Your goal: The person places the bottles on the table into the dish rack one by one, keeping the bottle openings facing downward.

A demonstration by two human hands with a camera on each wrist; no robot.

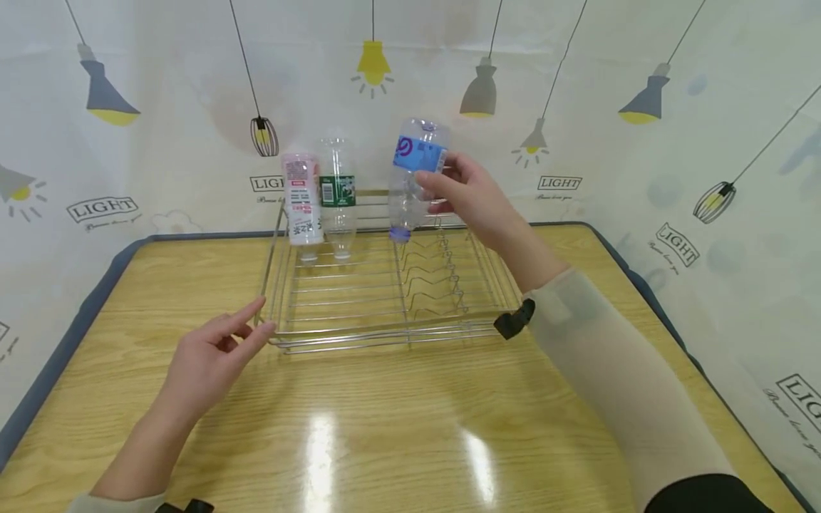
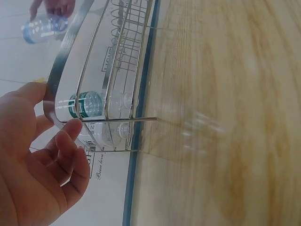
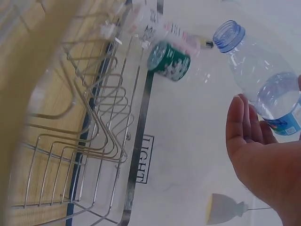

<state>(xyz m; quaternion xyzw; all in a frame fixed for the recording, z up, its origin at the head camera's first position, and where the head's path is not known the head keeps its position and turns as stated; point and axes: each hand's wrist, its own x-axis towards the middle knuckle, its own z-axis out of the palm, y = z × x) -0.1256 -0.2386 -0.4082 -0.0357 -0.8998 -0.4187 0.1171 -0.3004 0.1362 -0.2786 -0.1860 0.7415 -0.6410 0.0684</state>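
My right hand point(image 1: 465, 189) grips a clear plastic bottle point(image 1: 410, 199) with a blue label, thumb across its front and fingers behind. The bottle is tilted with its blue neck end point(image 3: 229, 36) down, over the back of a wire dish rack point(image 1: 346, 331). At the rack's front left corner, my left hand point(image 1: 214, 356) pinches the rim between thumb and forefinger; the other fingers are curled below in the left wrist view. Two bottles stand neck down in the back left of the rack: one with a pink and white label point(image 1: 303, 199), one with a green label point(image 1: 338, 191).
The rack's right half has rows of zigzag wire dividers point(image 1: 436, 274). Under it is a wood-grain table point(image 1: 385, 420) with a dark blue edge. Behind hangs a pale sheet point(image 1: 212, 85) printed with lamps and lettering.
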